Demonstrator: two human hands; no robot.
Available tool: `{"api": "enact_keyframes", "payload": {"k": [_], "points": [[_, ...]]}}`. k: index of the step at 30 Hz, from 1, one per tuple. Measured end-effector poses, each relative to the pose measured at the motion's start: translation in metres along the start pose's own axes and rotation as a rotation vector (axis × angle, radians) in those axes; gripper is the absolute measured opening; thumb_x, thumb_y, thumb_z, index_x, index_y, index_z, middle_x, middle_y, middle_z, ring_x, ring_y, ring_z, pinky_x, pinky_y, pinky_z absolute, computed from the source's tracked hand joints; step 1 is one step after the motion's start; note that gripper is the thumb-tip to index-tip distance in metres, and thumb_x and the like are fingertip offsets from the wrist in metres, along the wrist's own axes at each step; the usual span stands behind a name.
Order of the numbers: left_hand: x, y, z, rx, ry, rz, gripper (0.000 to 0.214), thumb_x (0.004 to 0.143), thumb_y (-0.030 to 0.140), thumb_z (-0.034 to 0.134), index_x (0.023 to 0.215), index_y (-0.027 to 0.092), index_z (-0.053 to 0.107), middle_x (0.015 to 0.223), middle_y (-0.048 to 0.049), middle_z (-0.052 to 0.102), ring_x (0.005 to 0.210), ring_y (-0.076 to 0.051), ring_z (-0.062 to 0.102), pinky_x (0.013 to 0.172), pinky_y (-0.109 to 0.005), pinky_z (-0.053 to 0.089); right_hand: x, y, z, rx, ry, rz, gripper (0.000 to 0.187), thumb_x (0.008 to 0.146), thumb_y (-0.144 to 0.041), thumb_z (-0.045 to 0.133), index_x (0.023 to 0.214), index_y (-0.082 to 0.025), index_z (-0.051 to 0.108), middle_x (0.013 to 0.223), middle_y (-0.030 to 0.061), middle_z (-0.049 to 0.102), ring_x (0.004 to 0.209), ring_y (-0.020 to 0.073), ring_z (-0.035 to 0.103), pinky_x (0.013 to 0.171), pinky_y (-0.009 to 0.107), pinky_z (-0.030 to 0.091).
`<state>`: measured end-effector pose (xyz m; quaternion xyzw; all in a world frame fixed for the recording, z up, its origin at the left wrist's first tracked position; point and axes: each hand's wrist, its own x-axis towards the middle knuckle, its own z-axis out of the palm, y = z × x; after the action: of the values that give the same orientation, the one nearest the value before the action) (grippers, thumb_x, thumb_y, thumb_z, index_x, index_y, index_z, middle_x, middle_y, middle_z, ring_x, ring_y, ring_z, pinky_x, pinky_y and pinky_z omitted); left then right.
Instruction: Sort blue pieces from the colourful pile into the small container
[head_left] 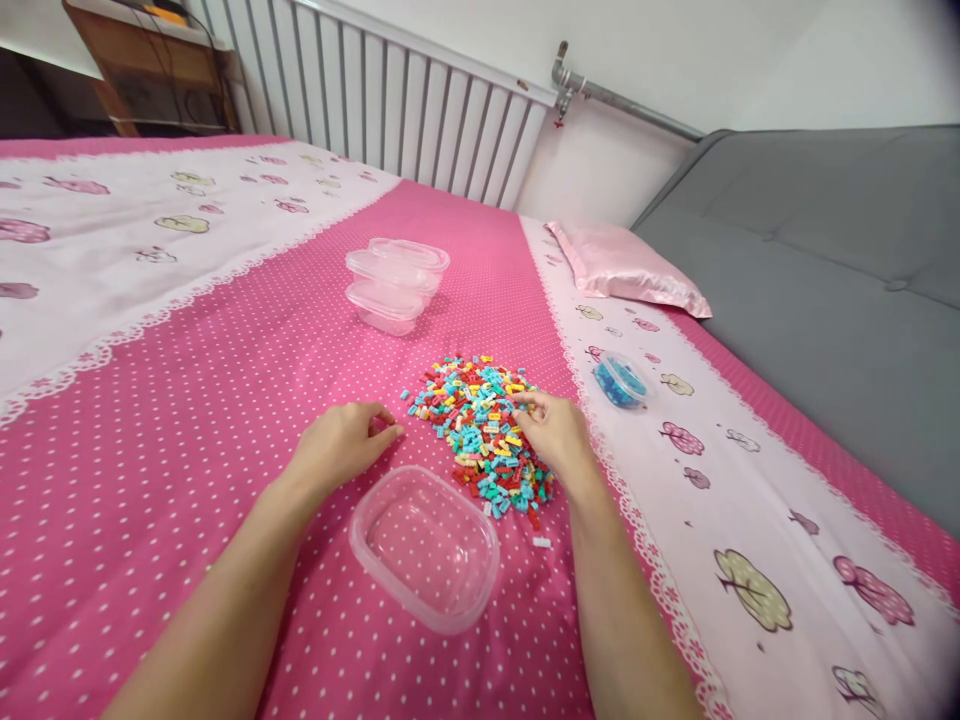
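Observation:
A heap of small toy bricks in red, blue, yellow, teal and white is spread on the pink dotted bedspread. My right hand is at the heap's right side, thumb and index finger close together over the bricks. Whatever may be between those fingertips is too small to make out. Left of the heap, my left hand hovers with loosely bent fingers, thumb apart from them and nothing held. A clear plastic container, with no bricks in it, sits between my forearms. One white brick lies apart, to its right.
Several clear containers stand close together beyond the heap. To the right, another clear container holds blue pieces. A pink pillow lies by the grey padded backrest. A white radiator runs along the wall.

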<state>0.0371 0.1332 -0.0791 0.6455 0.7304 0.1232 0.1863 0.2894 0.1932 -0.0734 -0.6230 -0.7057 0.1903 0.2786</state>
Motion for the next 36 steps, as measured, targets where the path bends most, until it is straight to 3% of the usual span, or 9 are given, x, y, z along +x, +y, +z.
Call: {"api": "enact_keyframes", "payload": {"k": [6,11,17,21,26,28,32,36], "points": [[-0.001,0.001,-0.001,-0.008,-0.012,-0.001,0.040,0.078,0.046,0.043,0.097,0.019,0.065,0.084,-0.0067,0.069,0.074,-0.021,0.061,0.061,-0.028,0.038,-0.002,-0.005,0.002,-0.111,0.031,0.037,0.025,0.071,-0.031,0.057,0.087,-0.021,0.073,0.051,-0.0033,0.053,0.052,0.0137,0.047,0.054,0.025,0.031],[-0.002,0.000,-0.001,-0.010,-0.012,0.001,0.039,0.078,0.046,0.043,0.096,0.019,0.065,0.084,-0.0067,0.069,0.075,-0.021,0.061,0.062,-0.028,0.039,-0.001,-0.004,0.002,-0.036,0.049,0.039,0.022,0.071,-0.032,0.057,0.081,-0.020,0.072,0.045,-0.0052,0.047,0.046,0.0124,0.043,0.050,0.025,0.028],[-0.002,0.000,0.000,-0.009,-0.016,0.005,0.039,0.079,0.046,0.043,0.097,0.018,0.065,0.084,-0.0067,0.069,0.075,-0.021,0.062,0.062,-0.028,0.039,0.000,0.004,0.000,0.104,0.091,0.055,0.029,0.072,-0.040,0.058,0.080,-0.017,0.073,0.047,-0.0034,0.051,0.046,0.0121,0.043,0.050,0.025,0.028],[-0.003,0.002,-0.002,-0.014,-0.009,0.005,0.038,0.079,0.045,0.044,0.097,0.018,0.065,0.084,-0.0070,0.070,0.075,-0.021,0.062,0.062,-0.028,0.040,0.000,0.001,-0.005,0.488,0.040,0.121,0.028,0.069,-0.041,0.064,0.081,-0.015,0.070,0.053,-0.0043,0.052,0.048,0.0092,0.041,0.048,0.022,0.030],[-0.003,0.003,-0.003,-0.013,-0.016,0.003,0.038,0.079,0.044,0.045,0.098,0.018,0.066,0.086,-0.0072,0.070,0.077,-0.022,0.063,0.062,-0.028,0.040,0.001,-0.009,-0.020,1.177,-0.166,0.264,0.028,0.065,-0.036,0.071,0.084,-0.017,0.064,0.052,-0.0095,0.036,0.039,0.0028,0.022,0.034,0.015,0.013],[-0.004,0.003,-0.003,-0.008,-0.016,0.002,0.037,0.079,0.044,0.045,0.098,0.019,0.066,0.087,-0.0070,0.070,0.078,-0.021,0.063,0.062,-0.028,0.041,0.003,-0.010,-0.026,1.338,-0.182,0.295,0.020,0.066,-0.027,0.069,0.082,-0.017,0.063,0.057,-0.0068,0.043,0.041,0.0027,0.030,0.032,0.013,0.015],[-0.003,0.003,-0.003,0.000,-0.015,0.003,0.038,0.079,0.044,0.045,0.098,0.018,0.066,0.087,-0.0074,0.070,0.077,-0.021,0.063,0.062,-0.028,0.040,0.004,-0.011,-0.032,1.475,-0.163,0.344,0.015,0.066,-0.021,0.056,0.079,-0.017,0.062,0.074,0.0019,0.059,0.059,0.0079,0.052,0.035,0.012,0.029],[-0.003,0.002,-0.002,0.001,-0.012,0.008,0.039,0.079,0.045,0.045,0.098,0.018,0.066,0.087,-0.0069,0.070,0.076,-0.021,0.063,0.061,-0.028,0.040,0.003,-0.011,-0.033,1.421,-0.109,0.351,0.020,0.064,-0.028,0.055,0.078,-0.016,0.063,0.072,0.0022,0.059,0.056,0.0082,0.050,0.035,0.014,0.026]]}}
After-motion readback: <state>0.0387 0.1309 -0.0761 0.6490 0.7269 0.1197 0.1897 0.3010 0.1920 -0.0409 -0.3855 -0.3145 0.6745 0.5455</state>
